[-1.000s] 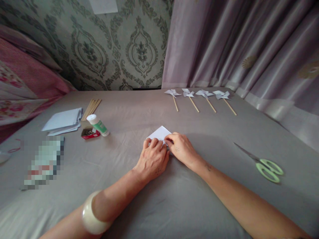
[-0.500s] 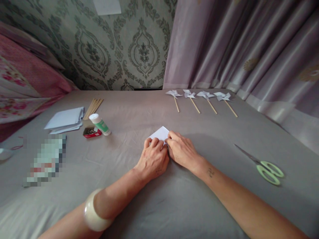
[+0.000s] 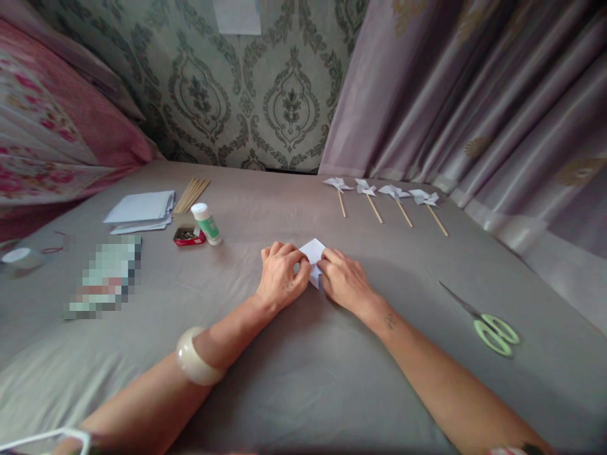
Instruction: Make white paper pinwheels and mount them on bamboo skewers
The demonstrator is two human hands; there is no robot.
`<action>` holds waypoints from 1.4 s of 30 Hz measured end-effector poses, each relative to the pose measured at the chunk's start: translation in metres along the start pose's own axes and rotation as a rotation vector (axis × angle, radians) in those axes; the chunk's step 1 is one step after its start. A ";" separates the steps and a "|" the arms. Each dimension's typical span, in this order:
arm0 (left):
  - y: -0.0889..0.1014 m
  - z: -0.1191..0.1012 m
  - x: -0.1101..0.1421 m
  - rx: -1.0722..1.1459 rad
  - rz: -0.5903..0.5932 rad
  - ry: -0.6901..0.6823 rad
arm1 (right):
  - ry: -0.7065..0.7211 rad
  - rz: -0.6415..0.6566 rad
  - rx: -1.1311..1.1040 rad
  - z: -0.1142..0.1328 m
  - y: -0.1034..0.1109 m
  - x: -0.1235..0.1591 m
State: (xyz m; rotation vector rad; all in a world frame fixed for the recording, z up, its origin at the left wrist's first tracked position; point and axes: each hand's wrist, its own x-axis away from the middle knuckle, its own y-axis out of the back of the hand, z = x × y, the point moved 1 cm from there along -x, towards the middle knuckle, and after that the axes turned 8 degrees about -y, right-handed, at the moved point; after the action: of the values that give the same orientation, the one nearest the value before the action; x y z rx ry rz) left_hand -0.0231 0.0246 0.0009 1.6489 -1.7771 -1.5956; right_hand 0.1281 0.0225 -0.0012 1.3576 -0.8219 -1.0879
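Note:
A small folded piece of white paper (image 3: 313,250) lies on the grey sheet in front of me, its top corner pointing away and a lower flap showing between my hands. My left hand (image 3: 284,272) is closed on the paper's left side, fingers curled and thumb near the middle. On the right side, my right hand (image 3: 344,275) pinches the paper's edge with bent fingers. Both hands partly cover the paper, so its full folds are hidden.
Several paper pinwheels on sticks (image 3: 397,192) lie at the back right. Green-handled scissors (image 3: 496,333) rest at right. On the left are stacked paper (image 3: 140,212), wooden sticks (image 3: 192,194), a glue stick (image 3: 207,224), a red box of small metal pieces (image 3: 188,236) and a white round container (image 3: 23,259).
My left hand has shifted left and its thumb now shows, uncovering a lower flap of the paper. The right hand stays on the right edge. The whole view has turned slightly.

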 end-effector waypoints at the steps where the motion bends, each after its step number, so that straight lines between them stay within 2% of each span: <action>1: 0.000 0.002 -0.001 0.024 -0.005 0.051 | -0.019 -0.013 -0.049 -0.002 -0.001 0.000; 4: 0.001 0.005 -0.003 0.087 -0.007 0.155 | -0.100 -0.074 -0.211 -0.009 -0.007 0.001; 8: 0.003 0.007 -0.004 0.141 0.003 0.216 | -0.160 -0.168 -0.370 -0.014 -0.018 0.000; 14: 0.005 0.008 -0.005 0.152 0.006 0.258 | -0.221 -0.301 -0.457 -0.018 -0.022 -0.002; 27: 0.001 0.008 -0.005 0.127 0.030 0.247 | -0.097 -0.236 -0.242 -0.010 -0.017 0.000; 34: -0.001 0.007 -0.003 0.103 0.057 0.221 | -0.074 -0.198 -0.178 -0.009 -0.017 0.000; 42: -0.005 0.007 -0.001 0.086 0.082 0.181 | -0.013 -0.130 -0.006 0.001 -0.006 -0.001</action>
State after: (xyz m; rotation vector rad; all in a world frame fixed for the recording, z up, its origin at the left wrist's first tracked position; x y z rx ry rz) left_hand -0.0254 0.0303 -0.0048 1.6758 -1.8175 -1.3080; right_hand 0.1259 0.0240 -0.0071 1.4164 -0.7473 -1.2001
